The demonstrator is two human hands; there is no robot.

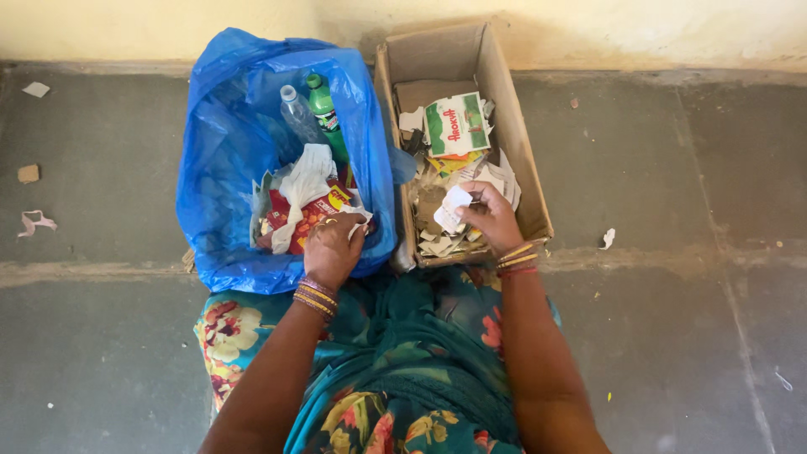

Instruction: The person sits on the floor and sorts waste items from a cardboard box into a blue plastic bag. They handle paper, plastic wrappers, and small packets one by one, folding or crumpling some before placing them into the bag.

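Note:
My left hand reaches into a blue plastic bag, its fingers curled around a small white scrap among red wrappers and crumpled white paper. A clear bottle and a green bottle lie deeper in the bag. My right hand is inside a cardboard box and pinches a white piece of paper. The box holds torn paper, card scraps and a green and white packet.
Bag and box stand side by side on a grey stone floor against a pale wall. Small paper scraps lie on the floor at right, another scrap at left, with a brown piece. My floral teal garment fills the bottom centre.

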